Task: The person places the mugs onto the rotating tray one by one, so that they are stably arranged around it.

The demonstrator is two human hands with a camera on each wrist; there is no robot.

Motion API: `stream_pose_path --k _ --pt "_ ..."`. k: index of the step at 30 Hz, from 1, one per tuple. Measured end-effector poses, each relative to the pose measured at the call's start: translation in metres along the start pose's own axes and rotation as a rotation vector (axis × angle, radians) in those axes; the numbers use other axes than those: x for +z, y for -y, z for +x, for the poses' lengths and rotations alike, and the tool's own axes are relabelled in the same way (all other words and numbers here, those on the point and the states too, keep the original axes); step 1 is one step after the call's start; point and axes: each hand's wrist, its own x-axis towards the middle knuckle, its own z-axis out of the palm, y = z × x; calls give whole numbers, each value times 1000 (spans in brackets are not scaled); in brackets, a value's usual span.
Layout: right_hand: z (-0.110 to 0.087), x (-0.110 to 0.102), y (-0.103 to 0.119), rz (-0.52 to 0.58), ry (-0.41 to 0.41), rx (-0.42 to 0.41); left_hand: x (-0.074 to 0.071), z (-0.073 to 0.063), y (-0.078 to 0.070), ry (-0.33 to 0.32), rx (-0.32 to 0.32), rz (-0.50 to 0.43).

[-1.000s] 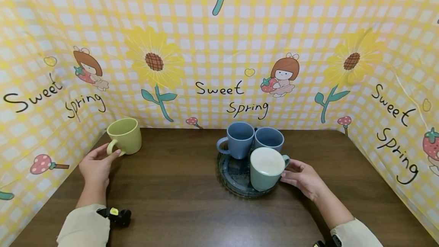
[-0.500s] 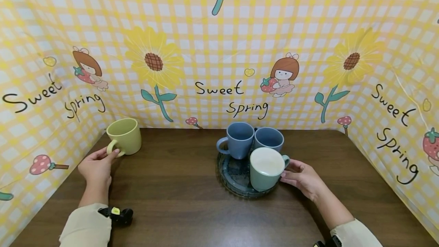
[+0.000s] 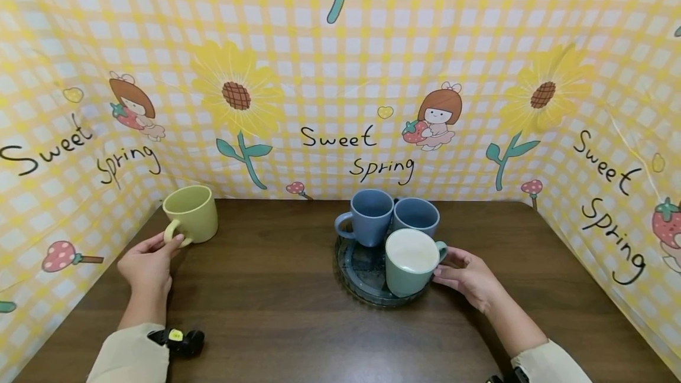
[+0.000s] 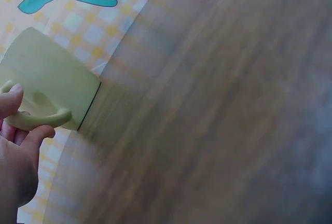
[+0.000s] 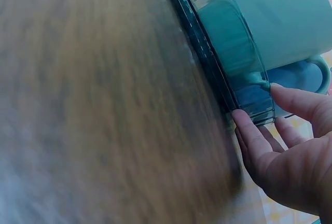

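Observation:
At the table's left back corner stands an upright yellow-green mug [image 3: 190, 215], its handle towards my left hand [image 3: 148, 265]. That hand pinches the handle [image 4: 39, 121] between thumb and fingers, seen closely in the left wrist view. To the right lies a round dark glass tray [image 3: 357, 283] bearing two blue mugs [image 3: 371, 217] at the back and a pale green mug [image 3: 408, 270] with a white inside in front. My right hand [image 3: 470, 279] grips the tray's right side. In the right wrist view one fingertip [image 5: 277, 89] meets the rim and another sits low at the base.
The brown wooden table [image 3: 266, 312] is walled on three sides by a yellow checked cloth [image 3: 319, 75] with printed flowers. A black wrist camera [image 3: 183, 341] is strapped at the left sleeve. Bare tabletop lies between the yellow-green mug and the tray.
My left hand and the yellow-green mug have shifted very slightly towards me. The right hand keeps its place at the tray, and the head view has turned a little.

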Motion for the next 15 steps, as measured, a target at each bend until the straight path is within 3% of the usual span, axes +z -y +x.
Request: stream_pose_path --k 15 --pt "-6 7 -1 -32 -37 -27 1 -11 1 42 1 -9"
